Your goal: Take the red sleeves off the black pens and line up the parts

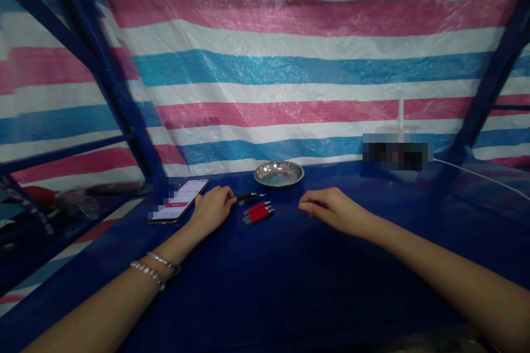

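My left hand (214,207) rests on the blue table (248,276), its closed fingertips at the left end of the black pens (252,197). Whether those fingertips grip a pen is too small to make out. Just in front of the black pens lie several red pens (259,213), side by side. To their right, my right hand (327,207) is held with thumb and fingers together, touching none of the pens; nothing shows between its fingers. A round metal dish (279,174) sits behind the pens.
A phone (180,201) with a lit screen lies left of my left hand. At the back right stand a blurred-out dark object (395,154) and a white cable (484,171). Blue metal posts (111,88) and a striped sheet (290,77) are behind.
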`<state>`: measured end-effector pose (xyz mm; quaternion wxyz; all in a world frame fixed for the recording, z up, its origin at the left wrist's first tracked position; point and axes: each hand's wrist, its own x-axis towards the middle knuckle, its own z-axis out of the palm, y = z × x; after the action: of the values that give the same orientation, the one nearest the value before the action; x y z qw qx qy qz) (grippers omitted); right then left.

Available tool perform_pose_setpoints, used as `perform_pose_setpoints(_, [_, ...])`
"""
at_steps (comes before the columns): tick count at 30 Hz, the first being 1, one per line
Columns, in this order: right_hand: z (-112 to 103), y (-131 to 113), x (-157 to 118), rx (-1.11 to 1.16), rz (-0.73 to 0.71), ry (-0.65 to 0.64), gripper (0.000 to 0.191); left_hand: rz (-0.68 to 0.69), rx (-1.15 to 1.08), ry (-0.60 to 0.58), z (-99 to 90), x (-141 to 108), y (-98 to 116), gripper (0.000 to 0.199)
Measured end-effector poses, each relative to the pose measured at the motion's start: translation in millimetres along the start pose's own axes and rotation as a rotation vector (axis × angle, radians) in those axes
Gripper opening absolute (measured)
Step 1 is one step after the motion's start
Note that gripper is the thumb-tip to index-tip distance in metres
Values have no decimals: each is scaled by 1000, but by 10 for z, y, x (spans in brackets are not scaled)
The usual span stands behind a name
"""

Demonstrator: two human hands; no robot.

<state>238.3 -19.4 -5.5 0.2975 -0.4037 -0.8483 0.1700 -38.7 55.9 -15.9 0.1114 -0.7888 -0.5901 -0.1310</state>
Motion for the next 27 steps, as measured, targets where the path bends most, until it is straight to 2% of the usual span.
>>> perform_pose_setpoints(12, [-21,50,9,-13,13,7,27,81,-56,-51,-44,-21,126,8])
perform_pose_setpoints(19, [-15,69,11,-8,20,2,28,26,-55,-20,-29,-26,99,9])
perform_pose_setpoints(27, [-8,93,21,-21,42,-11,31,21,-86,-87,-14,-40,115,5])
